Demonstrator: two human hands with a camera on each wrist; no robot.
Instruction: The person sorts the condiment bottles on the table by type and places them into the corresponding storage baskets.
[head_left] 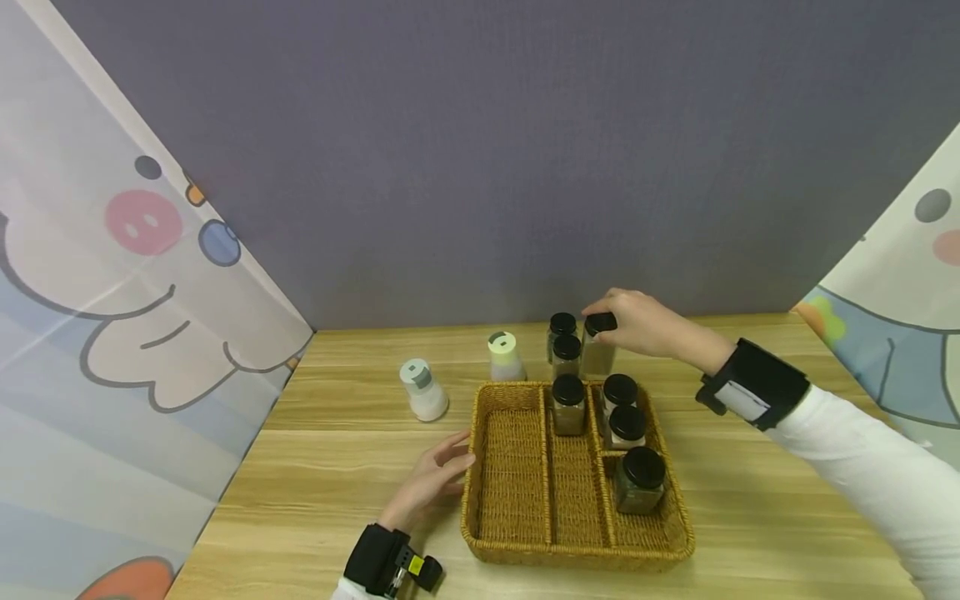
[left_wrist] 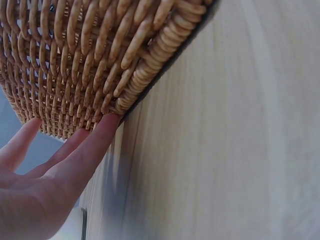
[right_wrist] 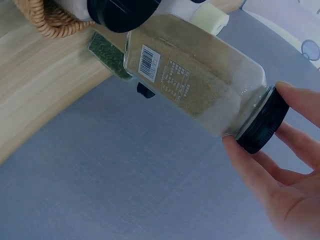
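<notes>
My right hand [head_left: 637,323] pinches the black lid of a clear spice jar [right_wrist: 195,75] behind the basket's back edge. Tan powder and a barcode label show through that jar in the right wrist view. The fingertips of my left hand [head_left: 429,477] touch the left wall of a woven basket [head_left: 573,553], its fingers nearly straight in the left wrist view. Inside the basket, a powder jar [head_left: 568,408] stands in the middle compartment. Two jars with black lids, one of them a white-filled jar [head_left: 627,427], stand at back right. A wider dark jar [head_left: 640,482] occupies the front right compartment.
Behind the basket stand two more black-lidded jars, a front jar [head_left: 567,354] and a rear jar [head_left: 562,329]. To their left are a yellow-topped shaker [head_left: 506,358] and a white shaker [head_left: 425,392]. A grey panel [head_left: 480,167] borders the wooden table [head_left: 337,467] at the back.
</notes>
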